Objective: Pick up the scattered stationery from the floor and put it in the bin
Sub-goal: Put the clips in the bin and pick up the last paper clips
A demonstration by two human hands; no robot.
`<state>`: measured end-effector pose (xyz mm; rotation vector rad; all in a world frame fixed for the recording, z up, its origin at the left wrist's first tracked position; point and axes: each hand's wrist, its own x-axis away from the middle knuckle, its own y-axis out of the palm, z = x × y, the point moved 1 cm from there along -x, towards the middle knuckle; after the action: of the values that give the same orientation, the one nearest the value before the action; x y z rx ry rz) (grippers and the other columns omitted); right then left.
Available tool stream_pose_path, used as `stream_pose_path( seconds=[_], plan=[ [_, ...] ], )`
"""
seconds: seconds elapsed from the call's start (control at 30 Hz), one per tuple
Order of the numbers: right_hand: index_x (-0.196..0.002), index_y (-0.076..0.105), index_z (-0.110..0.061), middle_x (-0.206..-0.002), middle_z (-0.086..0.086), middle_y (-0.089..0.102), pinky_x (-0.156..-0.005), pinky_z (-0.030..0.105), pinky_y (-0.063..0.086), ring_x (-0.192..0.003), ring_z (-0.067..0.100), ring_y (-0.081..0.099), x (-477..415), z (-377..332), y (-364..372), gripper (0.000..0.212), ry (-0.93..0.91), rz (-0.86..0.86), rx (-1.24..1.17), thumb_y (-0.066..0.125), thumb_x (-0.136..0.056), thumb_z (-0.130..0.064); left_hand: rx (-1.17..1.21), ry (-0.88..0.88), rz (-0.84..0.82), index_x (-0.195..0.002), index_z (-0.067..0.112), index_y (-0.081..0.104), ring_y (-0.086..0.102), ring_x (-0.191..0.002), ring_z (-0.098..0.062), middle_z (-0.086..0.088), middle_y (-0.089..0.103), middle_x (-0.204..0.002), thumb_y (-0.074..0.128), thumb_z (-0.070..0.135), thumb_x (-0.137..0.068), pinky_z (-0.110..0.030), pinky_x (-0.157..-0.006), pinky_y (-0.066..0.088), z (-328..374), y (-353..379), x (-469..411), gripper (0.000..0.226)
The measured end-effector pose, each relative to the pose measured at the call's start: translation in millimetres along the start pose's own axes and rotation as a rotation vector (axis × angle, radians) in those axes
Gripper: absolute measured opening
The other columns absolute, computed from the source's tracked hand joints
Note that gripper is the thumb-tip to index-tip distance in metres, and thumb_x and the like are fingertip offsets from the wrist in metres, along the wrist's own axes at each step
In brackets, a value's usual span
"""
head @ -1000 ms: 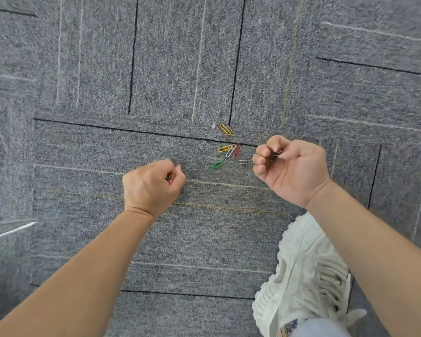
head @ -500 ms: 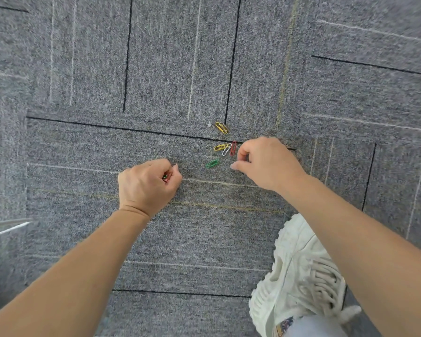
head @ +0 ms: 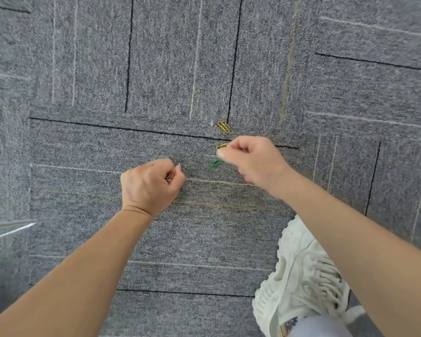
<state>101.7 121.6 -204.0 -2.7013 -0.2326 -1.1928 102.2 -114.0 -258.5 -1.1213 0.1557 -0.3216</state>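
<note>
Now your left hand (head: 151, 184) is curled into a loose fist low over the grey carpet floor (head: 83, 142), its fingers (head: 173, 175) closed on a small clutch of paper clips (head: 167, 178), of which only green and red slivers show between thumb and forefinger. Your right hand (head: 250, 159) is blurred, knuckles up, with its fingers (head: 225, 154) pinched together at the cluster of clips; whether they have hold of anything you cannot tell from this view. Just at those fingertips lies a yellow clip (head: 222, 146), its long axis running left-low to right-high, the right end hidden under your hand. Below it the green clip (head: 215, 163) lies on much the same slant, its upper right end close against your fingertip. Farther from you, apart from both, the far yellow clip (head: 224, 127) lies just beyond the black seam, pointing from upper left down to lower right. Half a second ago a white clip and a red clip lay beside the near yellow one; neither shows now, and your right hand has shifted up and left over that spot. Your left hand has barely changed. Your pale sneaker (head: 301, 276) sits at lower right.
</note>
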Motion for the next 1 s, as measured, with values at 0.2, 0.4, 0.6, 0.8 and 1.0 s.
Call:
stream_pose_path(
  seconds=[0.2,0.4,0.6,0.8,1.0],
  plan=[
    [-0.088,0.059,-0.030,-0.078,-0.011,0.057,-0.071,0.032,0.046,-0.075,0.016,0.056,-13.5,-11.9,23.2,0.020,-0.144,0.059,0.851,0.075,-0.084,-0.042,0.002,0.003,0.002,-0.051,0.020,0.040,0.036,-0.033,-0.017,0.011,0.034,-0.043,0.053,0.033,-0.092,-0.014,-0.043,0.021,0.0,0.5,-0.2,0.045],
    [-0.071,0.054,-0.015,-0.063,-0.005,0.053,-0.059,0.023,0.043,-0.053,0.008,0.047,-15.5,-22.5,13.1,0.022,-0.042,-0.169,0.447,0.065,-0.091,-0.014,-0.002,0.000,-0.004,-0.050,0.021,0.040,0.035,-0.032,-0.017,0.012,0.033,-0.043,0.053,0.033,-0.092,-0.013,-0.045,0.018,-0.7,0.5,-0.5,0.046],
    [-0.078,0.046,-0.012,-0.073,0.006,0.047,-0.060,0.030,0.039,-0.063,0.019,0.044,14.1,-10.7,-27.1,0.017,0.171,-0.307,-0.760,0.042,-0.066,0.000,-0.014,0.023,-0.009,-0.051,0.023,0.039,0.034,-0.032,-0.015,0.012,0.033,-0.042,0.055,0.030,-0.092,-0.013,-0.044,0.016,-0.7,1.4,0.1,0.045],
    [-0.082,0.056,-0.016,-0.057,-0.008,0.044,-0.048,0.022,0.035,-0.048,0.010,0.034,-1.9,-20.5,-24.6,0.019,-0.106,0.011,0.252,0.071,-0.089,-0.024,-0.016,0.004,-0.017,-0.051,0.022,0.039,0.035,-0.032,-0.016,0.012,0.033,-0.043,0.054,0.032,-0.093,-0.013,-0.046,0.016,-0.3,2.4,-0.1,0.046],
    [-0.105,0.057,-0.026,-0.067,-0.013,0.047,-0.063,0.030,0.037,-0.061,0.007,0.045,-26.5,-42.1,-8.7,0.032,-0.279,-0.061,1.101,0.076,-0.083,-0.041,-0.016,0.007,-0.010,-0.051,0.022,0.039,0.035,-0.032,-0.016,0.014,0.030,-0.044,0.054,0.031,-0.092,-0.013,-0.045,0.015,2.7,-1.1,-0.6,0.044]
  ],
)
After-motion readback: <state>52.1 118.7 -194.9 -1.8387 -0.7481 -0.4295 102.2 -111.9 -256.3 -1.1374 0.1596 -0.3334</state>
